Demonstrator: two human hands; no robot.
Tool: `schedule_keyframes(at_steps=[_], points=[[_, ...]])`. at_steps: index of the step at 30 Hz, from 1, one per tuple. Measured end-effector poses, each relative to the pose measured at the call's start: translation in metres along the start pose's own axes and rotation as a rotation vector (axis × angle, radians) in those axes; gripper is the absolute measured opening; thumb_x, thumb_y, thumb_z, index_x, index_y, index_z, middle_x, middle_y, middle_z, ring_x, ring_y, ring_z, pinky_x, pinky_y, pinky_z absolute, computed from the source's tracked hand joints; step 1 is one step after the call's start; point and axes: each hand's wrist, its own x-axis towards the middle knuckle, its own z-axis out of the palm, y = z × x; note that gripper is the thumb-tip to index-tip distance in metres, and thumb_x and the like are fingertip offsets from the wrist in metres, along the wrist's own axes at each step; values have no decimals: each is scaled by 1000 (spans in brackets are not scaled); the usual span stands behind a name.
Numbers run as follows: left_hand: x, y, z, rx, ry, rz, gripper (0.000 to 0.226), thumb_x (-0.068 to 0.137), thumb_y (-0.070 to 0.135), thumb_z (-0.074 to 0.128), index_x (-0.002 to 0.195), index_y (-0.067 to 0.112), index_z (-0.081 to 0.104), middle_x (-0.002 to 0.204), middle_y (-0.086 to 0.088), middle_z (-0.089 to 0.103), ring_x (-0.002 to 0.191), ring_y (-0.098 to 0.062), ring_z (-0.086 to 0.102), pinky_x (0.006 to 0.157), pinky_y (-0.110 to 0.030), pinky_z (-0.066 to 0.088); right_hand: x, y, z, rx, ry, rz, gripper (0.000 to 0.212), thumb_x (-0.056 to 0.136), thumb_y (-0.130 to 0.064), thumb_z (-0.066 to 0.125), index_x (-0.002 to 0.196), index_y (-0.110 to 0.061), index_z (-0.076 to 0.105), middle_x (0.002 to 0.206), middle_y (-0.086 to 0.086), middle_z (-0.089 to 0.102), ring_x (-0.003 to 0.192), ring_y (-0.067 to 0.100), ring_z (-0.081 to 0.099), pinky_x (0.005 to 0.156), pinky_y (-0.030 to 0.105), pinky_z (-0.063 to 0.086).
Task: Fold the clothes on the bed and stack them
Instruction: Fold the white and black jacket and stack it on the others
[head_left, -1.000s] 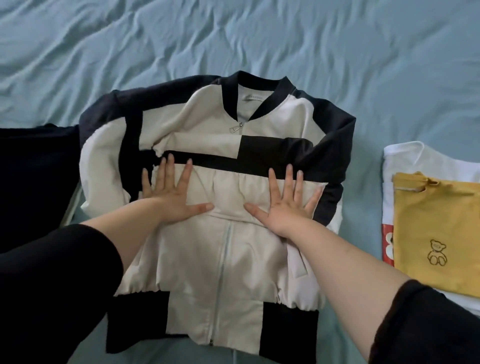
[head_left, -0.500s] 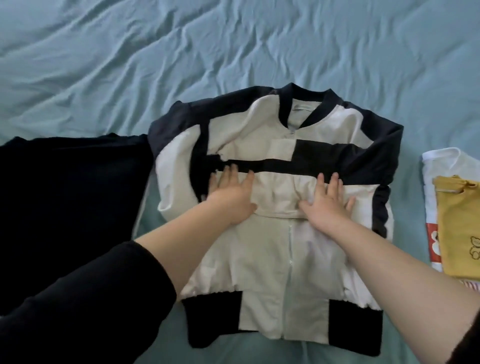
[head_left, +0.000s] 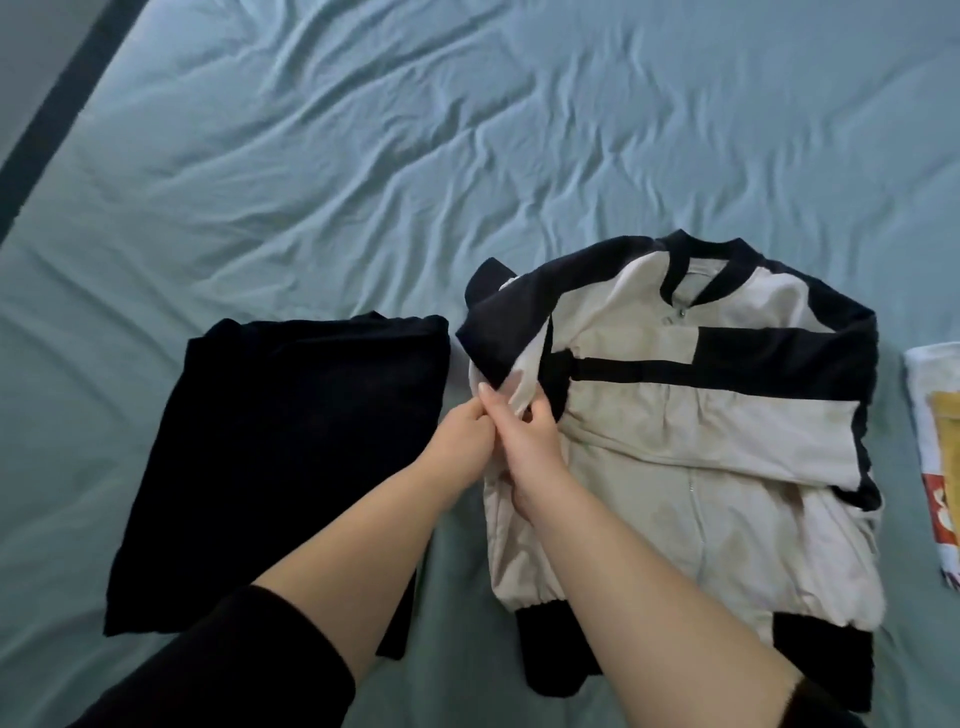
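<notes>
At jacket (head_left: 675, 519) edge, left hand (head_left: 461, 437), right hand (head_left: 525, 448)

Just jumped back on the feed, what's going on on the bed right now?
A person is folding a cream-and-black bomber jacket on the teal bedsheet. The left hand and right hand both pinch sleeve fabric at the jacket's edge nearest a folded black garment. The jacket lies front up, only partly folded. A white and yellow pile sits at the right frame edge.
</notes>
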Motion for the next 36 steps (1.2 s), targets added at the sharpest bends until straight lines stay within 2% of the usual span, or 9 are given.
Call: schedule_keyframes(at_steps=[2,5,8,13,18,22,26,32,36], points=[[-2,0,4,-19,-32,-18,42,96,3,36,127,15,62,111,-4,68,92,-10,63,64,-9,50,14,-6,2,27,118,41,40,81,-37,71,113,-16,59,89,-2,71,69,9,68,50,19,51],[2,-5,-6,-124,140,-5,39,92,1,37,110,13,70,108,1,70,99,-13,65,80,-19,52,32,-12,-16,-18,272,116,26,89,-23,63,109,-7,59,102,14,68,83,29,65,73,33,52],[11,-11,-15,-57,266,-40,35,95,26,49,129,21,53,124,2,60,107,-16,59,88,-29,49,37,-15,-47,5,255,109,16,93,-26,55,105,-14,57,101,8,67,84,24,60,74,30,47],[31,3,13,-382,12,-251,103,67,66,71,146,13,33,132,-4,57,108,-19,64,101,-39,48,39,-23,-85,-32,117,205,27,98,-38,46,110,-19,61,103,3,68,96,23,64,89,36,52],[52,26,35,-402,243,-173,13,82,12,64,95,7,63,102,-16,69,87,-28,66,72,-33,55,30,-28,-99,-72,83,128,33,94,-31,54,125,-19,53,110,3,66,100,21,62,94,41,52],[37,50,11,-472,311,-57,17,85,12,56,99,12,65,99,-11,70,92,-28,68,80,-37,56,2,-35,-104,-86,140,-99,58,92,-35,59,145,-29,35,134,-2,53,120,19,54,103,43,46],[-4,74,-28,-393,411,60,20,85,14,54,100,17,66,105,-13,69,101,-30,66,90,-45,54,-46,-37,-79,-309,68,-425,69,94,-24,57,152,-31,20,156,-11,26,139,-2,25,112,14,25],[-74,97,-78,-318,492,253,13,94,25,54,93,19,66,99,-6,72,99,-24,68,90,-42,55,-89,-56,15,-704,-197,-729,98,85,-25,70,152,-33,-1,162,-5,-7,149,11,-1,121,33,14],[-103,81,-110,-340,519,256,13,95,28,58,89,21,68,96,1,74,94,-12,69,88,-33,54,-99,-76,82,-803,-238,-762,86,92,-28,58,152,-38,-3,162,-10,6,149,14,4,120,45,14]])
